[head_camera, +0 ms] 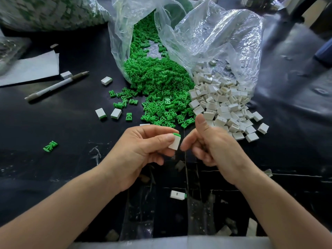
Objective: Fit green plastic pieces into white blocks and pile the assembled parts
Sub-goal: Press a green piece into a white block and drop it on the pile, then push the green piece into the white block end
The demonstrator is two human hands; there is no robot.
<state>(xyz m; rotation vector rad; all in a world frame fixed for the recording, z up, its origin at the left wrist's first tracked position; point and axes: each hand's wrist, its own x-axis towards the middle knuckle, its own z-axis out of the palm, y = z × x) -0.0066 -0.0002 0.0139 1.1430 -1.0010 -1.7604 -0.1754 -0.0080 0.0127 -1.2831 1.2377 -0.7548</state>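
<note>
My left hand (140, 150) pinches a white block with a green piece seated in its top (175, 141) between thumb and fingers. My right hand (210, 144) is just to its right, fingers loosely curled, thumb up, holding nothing that I can see. A heap of green plastic pieces (158, 83) spills from a clear bag, and a heap of white blocks (221, 101) lies to its right. Assembled parts lie loose on the black table: two (108, 113) left of the green heap, one (106, 80) further back, one (177, 194) near the table's front edge.
A pen (55, 86) and a white sheet (30, 68) lie at the left. A single green piece (50, 146) sits left of my left hand. A big bag of assembled parts (50, 11) fills the back left. Clear bags (215, 33) stand behind the heaps.
</note>
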